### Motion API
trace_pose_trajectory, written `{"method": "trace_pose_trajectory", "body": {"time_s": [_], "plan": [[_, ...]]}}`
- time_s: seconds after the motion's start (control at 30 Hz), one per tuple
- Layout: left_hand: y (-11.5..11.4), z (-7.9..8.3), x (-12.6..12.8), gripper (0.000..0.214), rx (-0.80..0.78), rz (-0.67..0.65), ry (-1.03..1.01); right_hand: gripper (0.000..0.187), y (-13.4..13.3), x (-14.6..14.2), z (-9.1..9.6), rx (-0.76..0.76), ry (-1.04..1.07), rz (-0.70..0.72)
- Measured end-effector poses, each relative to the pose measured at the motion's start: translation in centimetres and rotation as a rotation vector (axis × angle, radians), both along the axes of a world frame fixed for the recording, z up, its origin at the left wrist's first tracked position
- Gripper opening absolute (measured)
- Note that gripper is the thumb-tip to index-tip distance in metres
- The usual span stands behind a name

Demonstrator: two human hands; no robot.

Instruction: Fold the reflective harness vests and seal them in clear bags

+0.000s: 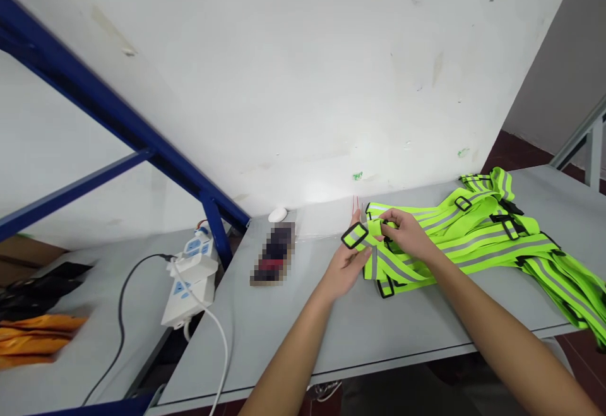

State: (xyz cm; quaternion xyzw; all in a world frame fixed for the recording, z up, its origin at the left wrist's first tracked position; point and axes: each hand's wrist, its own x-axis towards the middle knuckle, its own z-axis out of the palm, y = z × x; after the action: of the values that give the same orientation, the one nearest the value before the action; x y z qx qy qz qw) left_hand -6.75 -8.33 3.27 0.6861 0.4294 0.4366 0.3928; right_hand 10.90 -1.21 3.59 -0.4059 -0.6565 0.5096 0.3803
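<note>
My left hand (344, 269) is closed on the near end of a neon-yellow reflective strap (395, 266), thumb on top, beside a black slide buckle (355, 235). Just to the right, my right hand (408, 234) pinches the same bunch of webbing; its fingertips are partly hidden by the folds. Another black buckle (386, 288) hangs at the lower edge of the bunch. From there a pile of reflective straps (492, 245), with grey stripes and black buckles, stretches right across the grey table (293, 334). Thin red strands (356, 202) stick up behind my left hand.
A blurred-out dark object (273, 255) and a white round item (278, 214) lie left on the table. White power strips (192, 283) with cables stand at its left edge, near a blue metal frame (218, 226). Orange packets (40, 337) lie far left. A white wall (331, 88) rises behind.
</note>
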Motion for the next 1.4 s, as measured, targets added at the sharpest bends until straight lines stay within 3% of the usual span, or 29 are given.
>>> {"method": "trace_pose_trajectory", "body": {"time_s": [0.27,0.4,0.47,0.57,0.7,0.83,0.9,1.07,1.23,1.3,1.4], "plan": [[0.2,1.0,-1.1,0.037,-0.130,-0.207,0.130,0.014,0.4,0.2,-0.4,-0.010,0.051,-0.005],[0.1,1.1,-1.1,0.035,-0.116,-0.212,0.156,0.014,0.5,0.2,-0.7,-0.005,0.070,-0.004],[0.0,1.0,-0.7,0.034,-0.102,-0.173,0.119,0.014,0.6,0.2,-0.8,-0.012,0.083,-0.017],[-0.1,0.3,0.4,0.036,-0.079,-0.002,0.037,0.016,0.7,0.3,-0.7,-0.018,0.096,-0.027],[-0.3,-0.6,2.0,0.023,-0.132,0.179,-0.080,0.017,0.7,0.5,-0.4,-0.026,0.134,0.008],[-0.5,-0.5,2.5,0.080,-0.282,0.174,-0.378,0.019,0.4,0.5,0.1,-0.029,0.144,0.022],[-0.4,-0.2,2.3,0.095,-0.388,0.136,-0.471,0.021,0.1,0.4,0.4,-0.043,0.144,0.034],[-0.5,-0.1,2.1,0.048,-0.667,0.017,-0.480,0.022,-0.4,0.0,0.8,-0.046,0.133,0.059],[-0.8,-0.1,2.7,0.042,-0.676,0.063,-0.570,0.026,-0.5,0.3,1.5,0.034,0.062,0.059],[-0.7,-0.1,2.9,0.043,-0.662,0.117,-0.608,0.028,-0.8,0.8,1.9,0.143,0.036,0.017],[-0.5,-0.5,3.0,0.042,-0.649,0.206,-0.633,0.024,-2.0,1.1,2.4,0.427,-0.058,-0.077]]}}
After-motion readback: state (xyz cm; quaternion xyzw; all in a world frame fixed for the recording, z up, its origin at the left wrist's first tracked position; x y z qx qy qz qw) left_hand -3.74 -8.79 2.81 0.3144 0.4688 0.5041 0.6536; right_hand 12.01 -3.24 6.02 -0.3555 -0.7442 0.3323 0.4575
